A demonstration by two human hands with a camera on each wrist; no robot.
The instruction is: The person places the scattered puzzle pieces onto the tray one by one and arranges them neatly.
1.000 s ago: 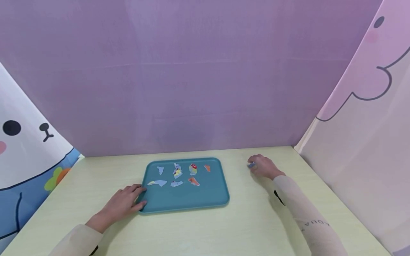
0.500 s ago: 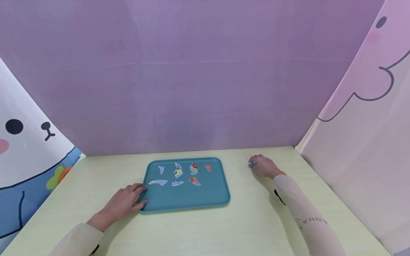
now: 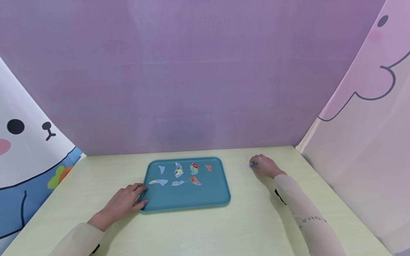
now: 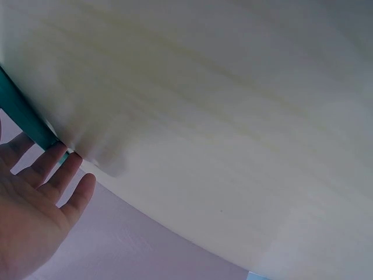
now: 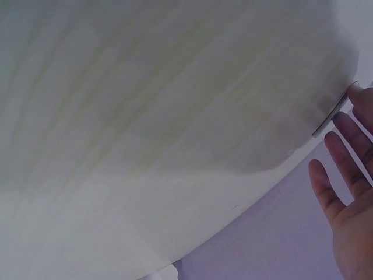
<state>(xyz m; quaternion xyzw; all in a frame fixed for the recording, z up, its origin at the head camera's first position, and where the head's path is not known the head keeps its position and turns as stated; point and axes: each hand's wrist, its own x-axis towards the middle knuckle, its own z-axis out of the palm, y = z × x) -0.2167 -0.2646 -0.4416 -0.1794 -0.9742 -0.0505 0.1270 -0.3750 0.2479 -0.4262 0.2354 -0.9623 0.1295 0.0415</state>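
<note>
In the head view my right hand (image 3: pixel 264 166), to the right of the tray, pinches a small bluish flat piece (image 3: pixel 254 164) just above the table. The right wrist view shows that flat piece (image 5: pixel 331 118) edge-on between thumb and fingertips. My left hand (image 3: pixel 121 203) rests on the left rim of a teal tray (image 3: pixel 189 199), fingers fairly straight; the left wrist view has those fingers touching the tray's edge (image 4: pixel 26 114). Irregular flat picture pieces lie on the tray in two rows, among them a multicoloured piece (image 3: pixel 178 170), a red-and-green piece (image 3: pixel 194 168) and an orange piece (image 3: pixel 195 180).
The pale wooden table (image 3: pixel 198 234) reaches back to a purple cloth wall (image 3: pixel 205 89). Printed cloth panels stand at the left (image 3: pixel 29 142) and right (image 3: pixel 362 153) sides.
The bluish piece shifts slightly in my right fingers, which stay in about the same place. My left hand and the pieces on the tray keep their places; the view has drifted slightly.
</note>
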